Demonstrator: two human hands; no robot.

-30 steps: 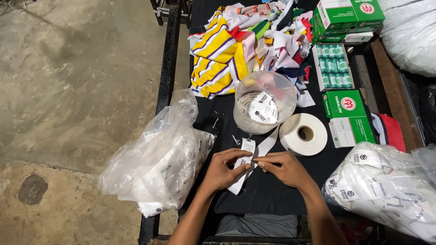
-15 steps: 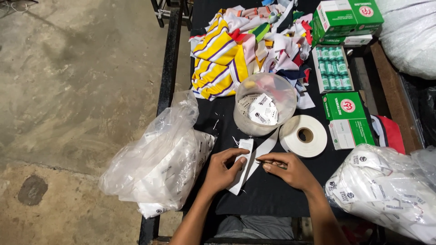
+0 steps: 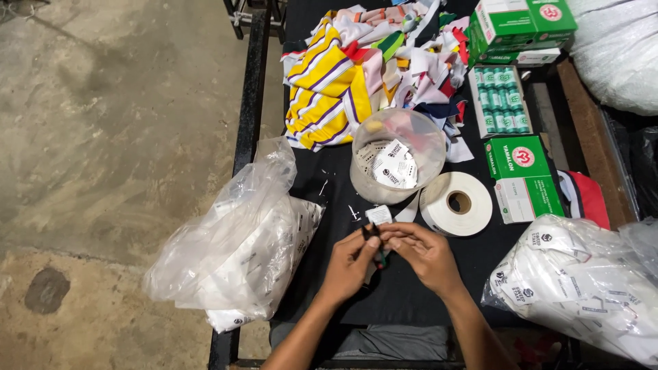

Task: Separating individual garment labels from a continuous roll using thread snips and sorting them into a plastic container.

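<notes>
Label [image 3: 378, 215] sticks up from between both hands' fingertips, above a small dark tool [image 3: 373, 236] w/ green tip below; left hand [image 3: 348, 264] fingers pinched narrow on tool + label; right hand [image 3: 425, 255] fingers pinched on label edge, touching left; all over black table [image 3: 411, 294], just below tub [image 3: 397, 164], tape roll [image 3: 456, 203] to the right.

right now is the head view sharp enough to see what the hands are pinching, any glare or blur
Head view: evenly lit and mostly sharp; left hand and right hand are slightly soft, the small item between their fingers too small to identify; mild sheen on the clear plastic bag.
</notes>
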